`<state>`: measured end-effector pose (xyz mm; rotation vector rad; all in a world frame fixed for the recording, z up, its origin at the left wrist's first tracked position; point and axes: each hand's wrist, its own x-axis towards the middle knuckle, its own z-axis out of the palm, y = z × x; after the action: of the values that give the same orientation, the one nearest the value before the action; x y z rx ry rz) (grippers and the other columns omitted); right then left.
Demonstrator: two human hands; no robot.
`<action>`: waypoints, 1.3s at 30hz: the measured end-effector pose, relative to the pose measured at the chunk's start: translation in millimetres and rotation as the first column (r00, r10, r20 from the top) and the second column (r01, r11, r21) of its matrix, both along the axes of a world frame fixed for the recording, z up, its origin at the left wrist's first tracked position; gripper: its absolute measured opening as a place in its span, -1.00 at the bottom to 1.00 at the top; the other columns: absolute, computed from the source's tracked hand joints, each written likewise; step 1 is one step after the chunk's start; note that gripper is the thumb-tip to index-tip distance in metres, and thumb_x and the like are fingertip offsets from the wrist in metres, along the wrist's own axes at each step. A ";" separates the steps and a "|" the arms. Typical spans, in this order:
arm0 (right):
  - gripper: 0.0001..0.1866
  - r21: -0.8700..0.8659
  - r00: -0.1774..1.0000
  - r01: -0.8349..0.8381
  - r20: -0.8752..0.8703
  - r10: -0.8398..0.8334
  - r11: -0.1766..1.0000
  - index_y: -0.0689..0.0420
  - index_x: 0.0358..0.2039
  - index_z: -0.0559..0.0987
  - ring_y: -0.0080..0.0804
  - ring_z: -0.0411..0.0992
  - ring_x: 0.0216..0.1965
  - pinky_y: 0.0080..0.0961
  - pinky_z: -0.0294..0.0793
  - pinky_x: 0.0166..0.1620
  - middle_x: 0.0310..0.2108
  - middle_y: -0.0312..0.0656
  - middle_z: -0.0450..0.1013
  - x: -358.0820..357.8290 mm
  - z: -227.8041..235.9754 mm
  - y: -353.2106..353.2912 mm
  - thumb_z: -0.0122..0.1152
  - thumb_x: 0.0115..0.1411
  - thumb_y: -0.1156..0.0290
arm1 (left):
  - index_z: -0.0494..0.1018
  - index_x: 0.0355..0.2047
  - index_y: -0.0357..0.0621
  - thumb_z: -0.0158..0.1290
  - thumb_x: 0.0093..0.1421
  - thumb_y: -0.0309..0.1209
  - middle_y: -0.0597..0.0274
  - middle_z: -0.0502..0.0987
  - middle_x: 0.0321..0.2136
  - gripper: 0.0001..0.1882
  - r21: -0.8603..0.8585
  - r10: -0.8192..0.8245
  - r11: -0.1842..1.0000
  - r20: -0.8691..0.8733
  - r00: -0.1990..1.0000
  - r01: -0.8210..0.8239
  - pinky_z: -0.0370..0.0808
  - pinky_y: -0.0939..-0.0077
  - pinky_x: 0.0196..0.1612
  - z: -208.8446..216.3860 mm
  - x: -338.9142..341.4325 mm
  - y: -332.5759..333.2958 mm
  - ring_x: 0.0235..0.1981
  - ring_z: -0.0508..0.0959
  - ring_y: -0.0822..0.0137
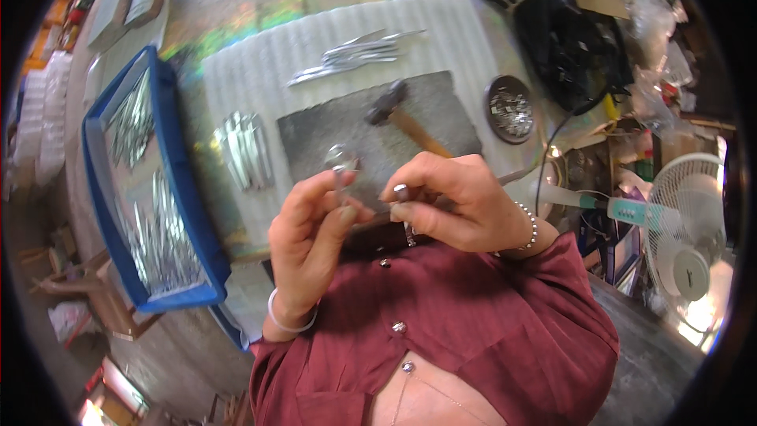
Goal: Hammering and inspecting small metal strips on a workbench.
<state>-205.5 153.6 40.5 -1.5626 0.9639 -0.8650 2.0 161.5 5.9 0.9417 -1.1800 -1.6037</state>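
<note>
1. Here we were: a white sheet [268,51] spread beneath the grey slab [315,134]!
2. Left of the slab sat a blue tray [189,181] of metal pieces.
3. The hammer [410,126] lay on the slab, head away.
4. Left hand [303,229], right hand [457,201], both at the slab's near edge, fingertips pinched tight!
5. Right of the slab, a dark bowl [490,114] of tiny parts.
6. In the left's pinch, a shiny round-ended piece [337,162], blurred; in the right's, a short dark piece [401,191], shiny-tipped!

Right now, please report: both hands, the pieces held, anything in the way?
Left hand pinching round-ended shiny piece. Right hand pinching small metal piece. Hammer on dark slab, just beyond right hand.
</note>
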 end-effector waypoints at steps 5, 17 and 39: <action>-0.89 0.066 0.992 0.091 0.087 -0.096 0.994 0.29 -0.27 0.47 -0.65 0.44 -0.58 -0.77 0.40 -0.51 -0.45 -0.22 0.47 13.1 -5.4 4.3 0.07 0.21 0.54 | 0.35 -0.16 -0.36 -0.03 0.21 -0.64 0.18 0.55 -0.34 -0.82 -0.009 -0.072 0.997 -0.098 0.993 0.071 0.48 0.65 -0.18 -2.6 -1.8 -1.9 -0.29 0.55 0.46; -0.88 -0.297 0.979 0.149 -0.087 -0.183 0.943 0.25 -0.36 0.51 -0.36 0.45 -0.59 -0.57 0.41 -0.52 -0.56 -0.15 0.43 33.1 -6.4 0.7 0.24 0.07 0.54 | 0.46 -0.28 -0.29 0.09 0.14 -0.60 0.23 0.56 -0.44 -0.88 -0.093 -0.071 0.993 0.091 0.993 0.080 0.47 0.67 -0.37 -3.9 2.1 1.0 -0.42 0.52 0.56; -0.89 -0.148 0.990 0.129 -0.042 -0.136 0.981 0.31 -0.33 0.46 -0.73 0.32 -0.68 -0.78 0.25 -0.63 -0.56 -0.25 0.43 28.7 -11.8 7.6 0.17 0.15 0.56 | 0.41 -0.34 -0.27 0.09 0.14 -0.58 0.19 0.57 -0.54 -0.91 -0.138 -0.190 0.969 0.112 0.975 0.205 0.46 0.66 -0.43 -3.7 1.9 -4.3 -0.48 0.55 0.54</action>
<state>-176.8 161.3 28.7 -1.6652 1.0723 -1.0107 3.9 157.2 2.2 0.8351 -1.4802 -1.6130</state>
